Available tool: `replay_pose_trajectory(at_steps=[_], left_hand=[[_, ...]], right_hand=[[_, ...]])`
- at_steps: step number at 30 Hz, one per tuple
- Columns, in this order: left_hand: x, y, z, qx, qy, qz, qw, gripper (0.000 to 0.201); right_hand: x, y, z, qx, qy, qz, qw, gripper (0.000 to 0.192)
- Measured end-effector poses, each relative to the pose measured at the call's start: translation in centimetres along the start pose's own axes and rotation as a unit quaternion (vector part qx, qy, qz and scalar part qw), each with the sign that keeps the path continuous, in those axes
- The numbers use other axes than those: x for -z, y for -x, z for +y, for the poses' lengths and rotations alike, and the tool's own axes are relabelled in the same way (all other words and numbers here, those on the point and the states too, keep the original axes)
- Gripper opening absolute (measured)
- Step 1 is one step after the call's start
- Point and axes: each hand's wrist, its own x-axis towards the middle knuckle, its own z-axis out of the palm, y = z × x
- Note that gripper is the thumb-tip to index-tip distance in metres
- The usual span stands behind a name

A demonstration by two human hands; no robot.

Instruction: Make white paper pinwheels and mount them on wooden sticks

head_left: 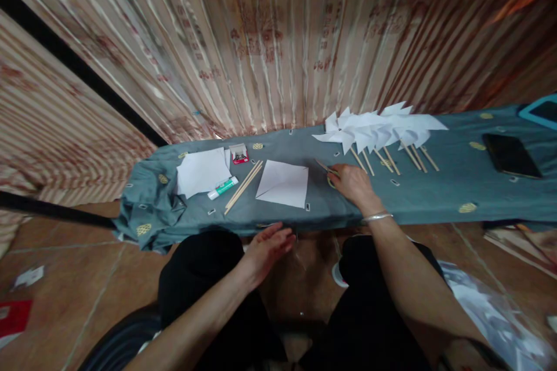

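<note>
Gripping scissors with the right hand, fingers closed about the handles, and wearing a silvery bracelet at that wrist. Pointing the blades leftward, toward a white paper square near the tips. Unable to tell blades resting on the cloth from blades held just above it. Holding the left hand open, fingers loosely extended to the right, just off the near edge of the table and beside the left knee.

Facing the paper square, flat on the grey-green cloth between the two hands and a little beyond them, with dark diagonal lines running in from two corners. Looking left of it, finding a loose bundle of wooden sticks, then a green-and-white glue stick by the corner of a stack of white sheets, with a small red box near the far corner. Looking right, finding overlapping white paper pinwheels in a row beyond the right hand, sticks toward the near edge, and farther right a dark phone. Facing a striped curtain behind everything.
</note>
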Motion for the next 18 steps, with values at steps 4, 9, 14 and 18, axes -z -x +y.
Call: replay_pose_trajectory(at_steps=[4,9,14,18], left_hand=[[-0.8,1.9,-1.4,0.014,-0.054,-0.065,0.996,0.051],[-0.4,0.0,0.6,-0.164,-0.2,-0.064,0.964,0.036],[4.0,-2.6,7.2,-0.394,-0.441,0.044,0.805,0.017],[7.9,-4.8,12.3,-0.432,-0.49,0.164,0.739,0.023]], right_hand=[[-0.1,-0.6,-0.5,0.012,-0.028,0.019,0.999,0.031],[-1.0,-2.2,-3.4,0.062,-0.058,0.029,0.996,0.031],[-2.5,-3.9,-6.9,0.122,-0.083,0.025,0.989,0.031],[-3.5,-4.7,-8.7,0.147,-0.106,0.024,0.983,0.031]])
